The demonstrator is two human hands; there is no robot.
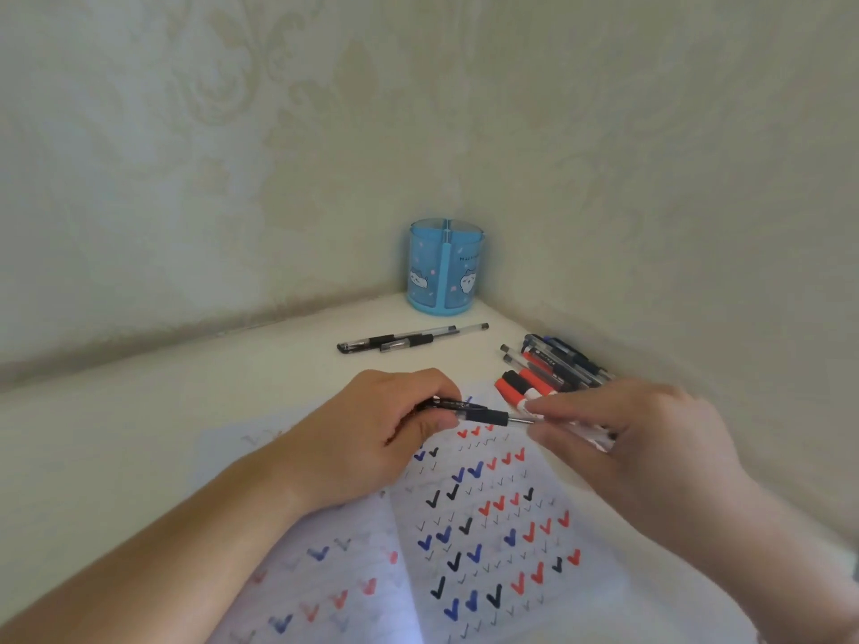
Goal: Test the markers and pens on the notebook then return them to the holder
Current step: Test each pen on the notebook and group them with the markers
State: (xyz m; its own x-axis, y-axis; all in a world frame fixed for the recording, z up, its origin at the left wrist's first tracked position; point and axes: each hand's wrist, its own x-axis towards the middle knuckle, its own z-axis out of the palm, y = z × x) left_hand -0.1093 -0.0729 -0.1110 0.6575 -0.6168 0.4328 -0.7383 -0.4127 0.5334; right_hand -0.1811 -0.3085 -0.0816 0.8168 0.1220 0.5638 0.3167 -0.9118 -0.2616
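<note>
both hands are gripping one black gel pen point(479, 413): left hand point(395, 434) is curled round the barrel, right hand point(641, 439) is pinching the tip end; cap and pen should be kept in line.

One blue holder point(446, 267), one open notebook point(488, 541), two loose black pens point(409, 339), two hands point(386, 425)

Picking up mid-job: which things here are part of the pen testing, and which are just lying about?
In the job: black pen held by left hand and right hand; notebook; blue holder; two black pens; heap of pens and markers.

Lying about: nothing else visible on the table.
</note>
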